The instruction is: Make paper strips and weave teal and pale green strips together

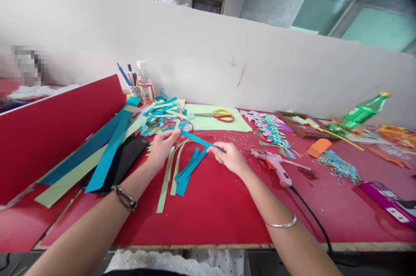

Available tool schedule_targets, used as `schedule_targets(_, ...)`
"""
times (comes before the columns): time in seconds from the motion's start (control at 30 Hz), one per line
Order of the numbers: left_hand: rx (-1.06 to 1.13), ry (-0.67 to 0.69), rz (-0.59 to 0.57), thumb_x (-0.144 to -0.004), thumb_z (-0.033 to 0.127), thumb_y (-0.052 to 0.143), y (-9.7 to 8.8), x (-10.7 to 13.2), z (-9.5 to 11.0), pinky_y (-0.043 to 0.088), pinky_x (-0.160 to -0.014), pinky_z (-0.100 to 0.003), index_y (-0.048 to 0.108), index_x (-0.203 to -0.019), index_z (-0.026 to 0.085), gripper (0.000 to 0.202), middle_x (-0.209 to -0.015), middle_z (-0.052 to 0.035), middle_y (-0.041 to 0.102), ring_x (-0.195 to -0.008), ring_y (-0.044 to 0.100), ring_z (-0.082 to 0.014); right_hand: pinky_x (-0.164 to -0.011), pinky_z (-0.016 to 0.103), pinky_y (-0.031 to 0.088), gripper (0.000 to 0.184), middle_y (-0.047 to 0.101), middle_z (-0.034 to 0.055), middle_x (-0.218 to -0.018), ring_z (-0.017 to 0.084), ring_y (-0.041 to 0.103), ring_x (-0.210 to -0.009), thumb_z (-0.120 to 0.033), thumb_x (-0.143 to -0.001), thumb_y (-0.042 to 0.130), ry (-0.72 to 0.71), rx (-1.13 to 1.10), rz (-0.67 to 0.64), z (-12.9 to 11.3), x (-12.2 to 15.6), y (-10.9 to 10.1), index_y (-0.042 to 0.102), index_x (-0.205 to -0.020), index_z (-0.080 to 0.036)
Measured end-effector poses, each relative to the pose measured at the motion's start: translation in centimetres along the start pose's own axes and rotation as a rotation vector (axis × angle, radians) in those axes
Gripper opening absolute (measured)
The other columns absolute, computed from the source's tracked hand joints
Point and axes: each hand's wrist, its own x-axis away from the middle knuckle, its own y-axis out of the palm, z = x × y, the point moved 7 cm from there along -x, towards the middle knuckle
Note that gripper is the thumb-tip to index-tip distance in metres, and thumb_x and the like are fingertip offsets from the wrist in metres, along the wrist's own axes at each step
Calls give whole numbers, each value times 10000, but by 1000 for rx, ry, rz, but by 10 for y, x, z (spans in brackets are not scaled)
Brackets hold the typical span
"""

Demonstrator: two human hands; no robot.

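Observation:
My left hand (161, 147) pinches one end of a blue paper strip (196, 138) above the red table (214, 206). The strip's other end sits between the closed fingers of my right hand (229, 157). Under my hands lie loose blue strips (188, 171) and pale green strips (166, 180). A heap of cut blue and green strips (162, 115) sits just beyond my left hand.
Long blue and green sheets (97, 150) lean over a black phone (125, 161) at left. Scissors (219, 115) rest on a green sheet (208, 122). A pink glue gun (276, 164), woven paper pieces (271, 131), a green bottle (359, 115), a pen cup (133, 87) and a white wall (201, 50) surround the spot.

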Motion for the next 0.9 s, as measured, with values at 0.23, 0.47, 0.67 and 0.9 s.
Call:
schedule_targets(0.23,110,-69,24,-662,382,586,-2,-1,-8,310,-445,-162,606,-650,144,239,-541,40,548,-437,415,-43,-507,220,418,253,580,-17,-515,94,521,-453,-396,-756,483,-30,-157,187,-1,-3,-16,549,-709,-157)
schedule_targets(0.47,117,-62,55,-657,373,588,-4,-2,-9,311,-431,-168,624,-709,150,232,-628,25,588,-436,427,-44,-638,265,459,259,641,32,-626,126,595,-575,-397,-744,504,-24,-238,362,1,0,-25,565,-675,-154)
schedule_targets(0.67,151,-70,99,-627,410,611,-7,-3,-9,340,-450,-170,615,-684,143,273,-584,31,567,-430,416,-45,-652,281,460,335,637,35,-616,125,593,-558,-447,-786,423,-51,-274,343,4,-3,-24,539,-662,-158)
schedule_targets(0.9,175,-69,112,-622,428,617,-11,-4,-12,335,-462,-167,613,-691,137,300,-659,10,589,-451,401,-38,-445,210,395,333,509,-21,-446,99,484,-420,-451,-800,401,-106,2,343,-9,3,-26,483,-623,-181)
